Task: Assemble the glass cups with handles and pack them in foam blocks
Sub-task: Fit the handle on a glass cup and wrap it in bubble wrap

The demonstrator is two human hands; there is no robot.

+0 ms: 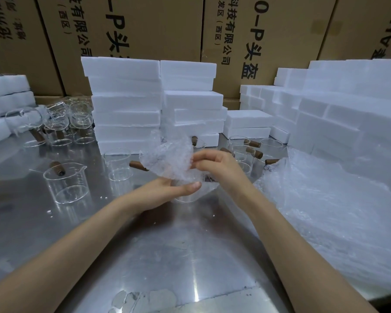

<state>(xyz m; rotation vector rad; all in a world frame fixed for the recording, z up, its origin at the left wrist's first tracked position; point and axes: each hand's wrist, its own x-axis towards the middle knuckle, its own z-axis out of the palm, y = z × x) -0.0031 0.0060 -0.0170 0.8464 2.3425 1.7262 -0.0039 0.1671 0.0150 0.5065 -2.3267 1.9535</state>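
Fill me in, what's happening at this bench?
A person is wrapping a glass cup in a bubble wrap sheet over the steel table. The left hand cradles the cup from below; the right hand pinches the wrap. Unwrapped cups with brown handles stand around, foam blocks stacked behind.

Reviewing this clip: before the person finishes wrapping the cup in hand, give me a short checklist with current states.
1. Left hand supports the clear glass cup from below: ok.
2. Right hand fingers pinch the crumpled clear bubble wrap sheet: ok.
3. Wrap fully covers the cup: not ok, base still exposed.
4. Brown wooden handle fitted on this cup: cannot tell, mostly hidden.
5. White foam blocks stacked within view behind: ok.
6. Steel table space in front is free: ok.
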